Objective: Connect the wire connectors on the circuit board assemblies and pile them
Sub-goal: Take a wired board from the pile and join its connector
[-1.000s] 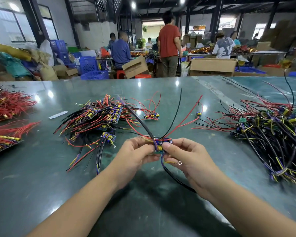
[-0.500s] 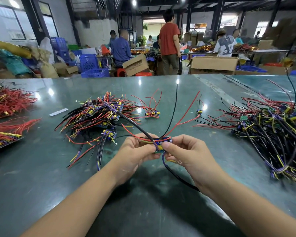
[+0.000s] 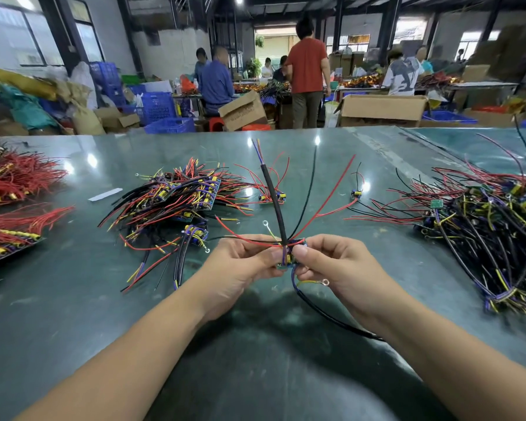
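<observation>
A small blue circuit board assembly [image 3: 289, 259] is pinched between my left hand [image 3: 243, 262] and my right hand [image 3: 334, 265], just above the green table [image 3: 73, 314]. Its thick black cable [image 3: 274, 202] stands up and away from me, with red and thin black wires fanning out beside it. A yellow wire with a ring terminal [image 3: 325, 281] hangs under my right fingers. A pile of assemblies [image 3: 176, 199] lies to the left front. A larger tangled heap of assemblies [image 3: 483, 226] lies on the right.
Two loose assemblies [image 3: 271, 197] [image 3: 356, 193] lie beyond my hands. Trays of red-wired parts [image 3: 9, 183] sit at the left edge. A white strip [image 3: 105, 194] lies near the pile. Behind the table are cardboard boxes [image 3: 383, 107], blue crates [image 3: 157, 106] and several people working.
The thick black cable has swung from leaning left over the pile to standing nearly upright. Both hands stay on the board, turning it slightly.
</observation>
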